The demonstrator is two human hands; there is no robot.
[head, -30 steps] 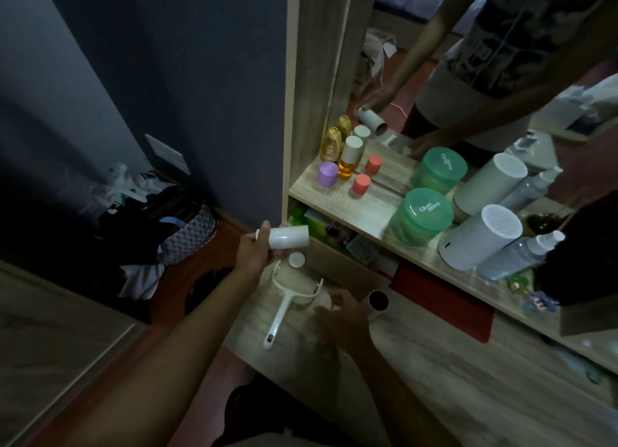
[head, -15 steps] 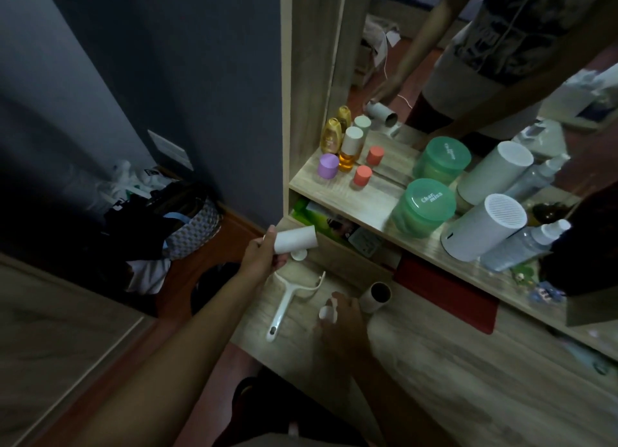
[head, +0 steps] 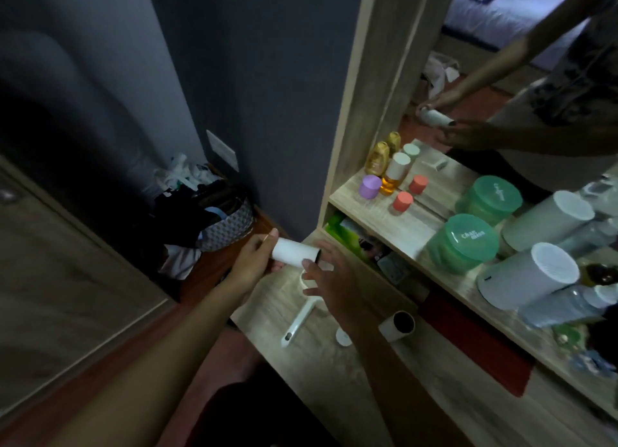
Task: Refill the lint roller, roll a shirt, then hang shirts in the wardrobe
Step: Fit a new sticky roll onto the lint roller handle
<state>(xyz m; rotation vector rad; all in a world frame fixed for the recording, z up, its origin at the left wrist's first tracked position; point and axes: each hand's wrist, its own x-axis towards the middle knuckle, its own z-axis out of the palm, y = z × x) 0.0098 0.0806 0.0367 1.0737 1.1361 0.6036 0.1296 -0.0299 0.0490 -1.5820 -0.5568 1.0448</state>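
My left hand [head: 250, 262] grips a white lint roll refill [head: 294, 252] by its left end, held level above the dressing table's left corner. My right hand [head: 334, 279] is at the roll's right end with fingers spread, its fingertips touching the roll's open end. Below the hands lies the white lint roller handle [head: 301, 319] on the wooden table top [head: 434, 396], its frame partly hidden by my right hand. An empty roll core [head: 398, 324] with a dark hollow lies to the right. A small white cap [head: 342, 338] sits between the handle and that core.
A shelf [head: 394, 226] under the mirror carries bottles, a purple cap [head: 369, 186], red caps, green jars [head: 463, 242] and white cylinders [head: 531, 276]. A basket of clothes [head: 220, 219] stands on the floor by the dark wall at left. The mirror reflects my arms.
My right hand has lifted off the table, leaving the small cap behind, and moved up to the roll's right end. The left hand kept hold of the roll and shifted it slightly.
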